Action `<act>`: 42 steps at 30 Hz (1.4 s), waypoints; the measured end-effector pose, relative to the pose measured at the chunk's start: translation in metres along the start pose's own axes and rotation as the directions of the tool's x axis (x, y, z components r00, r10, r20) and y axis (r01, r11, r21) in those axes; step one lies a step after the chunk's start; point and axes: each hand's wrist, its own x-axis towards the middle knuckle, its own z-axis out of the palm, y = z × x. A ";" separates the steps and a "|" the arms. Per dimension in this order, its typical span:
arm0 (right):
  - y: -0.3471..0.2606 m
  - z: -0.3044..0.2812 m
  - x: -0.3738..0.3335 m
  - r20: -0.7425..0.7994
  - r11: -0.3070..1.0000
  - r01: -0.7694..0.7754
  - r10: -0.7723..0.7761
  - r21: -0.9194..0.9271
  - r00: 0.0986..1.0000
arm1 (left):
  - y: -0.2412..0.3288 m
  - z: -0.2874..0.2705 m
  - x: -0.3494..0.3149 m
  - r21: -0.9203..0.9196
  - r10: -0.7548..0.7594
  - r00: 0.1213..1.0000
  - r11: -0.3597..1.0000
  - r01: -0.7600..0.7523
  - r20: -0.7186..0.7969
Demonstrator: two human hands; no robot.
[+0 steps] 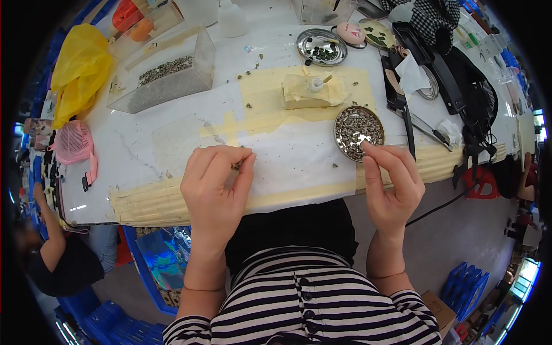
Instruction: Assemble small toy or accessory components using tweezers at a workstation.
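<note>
My left hand point(214, 181) is closed above the white work sheet point(299, 167), thumb and forefinger pinched together. Small grey-brown pieces point(237, 165) show inside its curled fingers; their exact kind is too small to make out. My right hand point(395, 178) has its thumb and forefinger drawn together at the near rim of a round metal dish point(336, 138). Whatever lies between those fingertips is hidden. Many tiny shiny grey-brown parts point(353, 123) fill the dish. Beyond the sheet stands a tape-wrapped block point(299, 98) with a small white holder point(317, 85) on top.
A clear bin point(204, 63) of small parts stands far left, near a yellow plastic bag point(83, 63) and a pink mesh pouch point(75, 142). Another metal dish point(310, 37) holds dark green pieces. Tools and cables, including tweezers point(425, 126), crowd the right side. A co-worker point(63, 247) sits left.
</note>
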 end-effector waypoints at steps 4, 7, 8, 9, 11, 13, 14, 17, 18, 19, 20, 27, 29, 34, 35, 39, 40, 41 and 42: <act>-0.018 0.008 -0.003 0.129 0.982 -0.026 0.002 0.185 0.992 | 0.010 -0.005 -0.007 -0.396 -0.238 0.966 0.881 0.258 0.101; -0.034 0.020 -0.004 0.233 0.944 -0.060 -0.018 0.324 0.972 | 0.015 -0.003 -0.011 -0.612 -0.253 0.948 0.724 0.318 0.192; -0.038 0.025 -0.004 0.244 0.931 -0.071 -0.020 0.357 0.969 | 0.016 -0.002 -0.012 -0.653 -0.223 0.951 0.691 0.310 0.215; -0.041 0.028 -0.004 0.256 0.917 -0.081 -0.023 0.390 0.967 | 0.016 -0.002 -0.012 -0.691 -0.192 0.953 0.656 0.304 0.236; -0.044 0.033 -0.004 0.223 0.919 -0.052 -0.040 0.391 0.974 | 0.019 -0.004 -0.014 -0.763 -0.222 0.927 0.527 0.374 0.301; -0.044 0.035 -0.004 0.201 0.919 -0.021 -0.064 0.395 0.977 | 0.020 -0.005 -0.015 -0.795 -0.241 0.903 0.430 0.428 0.355; -0.043 0.035 -0.004 0.196 0.918 -0.004 -0.081 0.398 0.977 | 0.021 -0.005 -0.016 -0.798 -0.249 0.892 0.402 0.449 0.376; -0.040 0.035 -0.005 0.192 0.920 0.028 -0.111 0.392 0.975 | 0.021 -0.006 -0.015 -0.798 -0.283 0.856 0.322 0.509 0.432; -0.040 0.034 -0.005 0.192 0.921 0.035 -0.118 0.387 0.974 | 0.021 -0.006 -0.015 -0.796 -0.295 0.843 0.296 0.528 0.449; -0.040 0.034 -0.006 0.179 0.921 0.041 -0.119 0.387 0.977 | 0.021 -0.005 -0.015 -0.803 -0.289 0.844 0.280 0.526 0.452; -0.040 0.033 -0.006 0.166 0.921 0.047 -0.119 0.386 0.979 | 0.021 -0.003 -0.016 -0.809 -0.283 0.844 0.264 0.525 0.455; -0.040 0.035 -0.007 0.054 0.930 0.138 -0.166 0.340 0.985 | 0.020 0.003 -0.023 -0.818 -0.228 0.828 0.164 0.552 0.513; -0.040 0.034 -0.007 0.067 0.928 0.136 -0.169 0.347 0.983 | 0.022 0.003 -0.023 -0.818 -0.245 0.826 0.165 0.552 0.508; -0.040 0.032 -0.007 0.113 0.923 0.130 -0.182 0.363 0.977 | 0.024 0.002 -0.024 -0.832 -0.252 0.845 0.191 0.522 0.472; -0.040 0.032 -0.006 0.116 0.923 0.120 -0.174 0.366 0.978 | 0.022 0.001 -0.024 -0.829 -0.240 0.848 0.205 0.521 0.473; -0.039 0.031 -0.007 0.154 0.921 0.069 -0.138 0.384 0.978 | 0.020 0.000 -0.023 -0.797 -0.215 0.833 0.246 0.552 0.510; -0.039 0.031 -0.007 0.156 0.921 0.062 -0.131 0.385 0.979 | 0.021 0.000 -0.023 -0.800 -0.221 0.833 0.239 0.551 0.508; -0.039 0.031 -0.007 0.158 0.921 0.054 -0.124 0.385 0.980 | 0.021 0.000 -0.023 -0.803 -0.227 0.833 0.231 0.550 0.505; -0.039 0.030 -0.007 0.160 0.922 0.047 -0.117 0.385 0.980 | 0.022 0.000 -0.023 -0.806 -0.232 0.833 0.224 0.548 0.502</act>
